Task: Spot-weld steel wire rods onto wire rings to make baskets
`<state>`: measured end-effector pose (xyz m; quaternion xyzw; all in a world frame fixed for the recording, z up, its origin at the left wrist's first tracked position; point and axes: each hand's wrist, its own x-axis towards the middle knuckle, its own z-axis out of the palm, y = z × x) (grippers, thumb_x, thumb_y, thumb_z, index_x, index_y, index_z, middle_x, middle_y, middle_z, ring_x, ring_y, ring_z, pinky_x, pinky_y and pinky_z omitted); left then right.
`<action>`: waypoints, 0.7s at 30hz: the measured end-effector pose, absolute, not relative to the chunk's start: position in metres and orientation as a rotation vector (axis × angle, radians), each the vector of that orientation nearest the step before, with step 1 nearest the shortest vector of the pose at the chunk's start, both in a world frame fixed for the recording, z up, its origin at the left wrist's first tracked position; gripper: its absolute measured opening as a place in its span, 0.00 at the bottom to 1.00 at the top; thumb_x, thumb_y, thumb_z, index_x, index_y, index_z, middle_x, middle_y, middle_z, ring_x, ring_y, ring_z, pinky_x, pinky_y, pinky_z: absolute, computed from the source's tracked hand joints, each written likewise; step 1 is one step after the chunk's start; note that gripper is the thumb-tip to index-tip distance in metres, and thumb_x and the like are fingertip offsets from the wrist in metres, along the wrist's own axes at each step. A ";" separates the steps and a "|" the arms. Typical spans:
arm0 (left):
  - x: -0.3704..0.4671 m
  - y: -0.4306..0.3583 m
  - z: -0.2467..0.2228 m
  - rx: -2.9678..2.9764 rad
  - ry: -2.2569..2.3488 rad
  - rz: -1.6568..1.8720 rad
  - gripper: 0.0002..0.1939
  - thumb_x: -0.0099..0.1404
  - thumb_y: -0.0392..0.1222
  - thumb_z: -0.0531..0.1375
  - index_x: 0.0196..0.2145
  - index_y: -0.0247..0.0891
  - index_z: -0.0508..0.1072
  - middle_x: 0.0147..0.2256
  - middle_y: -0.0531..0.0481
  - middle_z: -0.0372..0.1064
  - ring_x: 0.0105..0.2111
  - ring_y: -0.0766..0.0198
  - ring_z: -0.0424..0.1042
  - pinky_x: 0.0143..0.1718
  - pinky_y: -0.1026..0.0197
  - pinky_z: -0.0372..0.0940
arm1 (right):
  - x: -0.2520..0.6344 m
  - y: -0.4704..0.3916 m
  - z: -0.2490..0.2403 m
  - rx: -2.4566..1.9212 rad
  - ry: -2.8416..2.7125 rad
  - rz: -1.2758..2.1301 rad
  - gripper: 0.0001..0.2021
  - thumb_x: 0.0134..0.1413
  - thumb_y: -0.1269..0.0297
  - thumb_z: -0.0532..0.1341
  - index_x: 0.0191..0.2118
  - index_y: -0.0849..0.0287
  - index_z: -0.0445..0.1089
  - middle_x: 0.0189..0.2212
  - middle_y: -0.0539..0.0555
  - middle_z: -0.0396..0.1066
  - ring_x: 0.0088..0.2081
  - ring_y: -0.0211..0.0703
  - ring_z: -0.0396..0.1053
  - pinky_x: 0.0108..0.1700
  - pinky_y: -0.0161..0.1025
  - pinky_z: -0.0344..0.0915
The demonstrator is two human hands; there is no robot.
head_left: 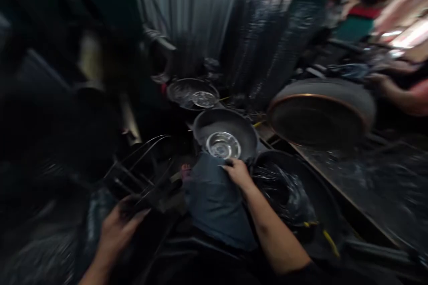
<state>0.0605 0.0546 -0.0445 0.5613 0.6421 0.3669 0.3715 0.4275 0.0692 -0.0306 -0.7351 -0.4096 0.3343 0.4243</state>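
Note:
At the lower left, my left hand point(115, 229) is closed around a dark thing too blurred to name. Thin pale wires or strips point(147, 147) run up from near it. My right hand point(238, 173) rests by my knee in grey-blue cloth point(217, 200), its fingers drawn together. A small pale bit shows at the fingertips, too small to name. Just beyond that hand stands a shiny metal bowl point(230, 144), set inside a wide dark basin point(245, 127). What the bowl contains is blurred.
Another dark basin point(177, 93) with a shiny dish lies farther off. A large round vessel point(321, 116) tilts at the right, near a co-worker's arm point(397, 93). A black tub point(327, 205) with crumpled plastic point(290, 196) sits by my right forearm. Corrugated metal point(203, 4) stands behind.

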 end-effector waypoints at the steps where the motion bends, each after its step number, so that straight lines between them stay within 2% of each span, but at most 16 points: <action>1: 0.049 0.045 -0.044 1.397 1.655 0.942 0.25 0.49 0.54 0.69 0.41 0.37 0.73 0.37 0.47 0.74 0.35 0.57 0.75 0.36 0.55 0.72 | 0.426 0.070 -0.026 -1.832 -1.001 0.923 0.04 0.36 0.67 0.66 0.24 0.58 0.74 0.29 0.56 0.77 0.36 0.50 0.73 0.42 0.44 0.68; 3: 0.039 0.036 -0.045 1.339 1.636 0.978 0.26 0.46 0.55 0.70 0.40 0.39 0.73 0.35 0.48 0.76 0.35 0.55 0.76 0.37 0.55 0.72 | 0.412 0.077 -0.016 -1.809 -0.991 1.038 0.04 0.36 0.64 0.66 0.23 0.59 0.73 0.25 0.56 0.75 0.30 0.48 0.72 0.34 0.41 0.68; 6: 0.039 0.035 -0.051 1.362 1.631 1.047 0.24 0.49 0.54 0.68 0.41 0.39 0.73 0.35 0.48 0.76 0.35 0.56 0.76 0.39 0.55 0.73 | 0.359 0.092 0.002 -1.708 -1.014 1.204 0.09 0.37 0.59 0.65 0.24 0.60 0.73 0.20 0.52 0.72 0.22 0.40 0.67 0.24 0.36 0.62; 9: 0.035 0.034 -0.061 1.467 1.629 1.074 0.24 0.51 0.53 0.66 0.42 0.38 0.73 0.38 0.46 0.77 0.37 0.55 0.76 0.41 0.53 0.72 | 0.291 0.113 0.014 -1.408 -0.872 1.555 0.13 0.29 0.59 0.68 0.25 0.61 0.71 0.14 0.46 0.65 0.15 0.34 0.60 0.18 0.32 0.55; 14: 0.021 0.024 -0.076 1.618 1.590 1.140 0.22 0.54 0.53 0.65 0.43 0.38 0.73 0.40 0.45 0.76 0.38 0.56 0.76 0.42 0.54 0.72 | 0.221 0.130 0.022 -1.182 -0.677 1.714 0.14 0.25 0.63 0.69 0.24 0.61 0.69 0.15 0.46 0.67 0.14 0.32 0.59 0.16 0.30 0.51; 21: 0.011 0.023 -0.088 1.722 1.617 1.201 0.20 0.57 0.50 0.64 0.45 0.38 0.72 0.39 0.46 0.77 0.38 0.58 0.77 0.40 0.57 0.73 | 0.217 0.125 0.031 -1.158 -0.679 1.726 0.11 0.29 0.65 0.68 0.24 0.63 0.70 0.16 0.48 0.68 0.13 0.31 0.58 0.15 0.30 0.50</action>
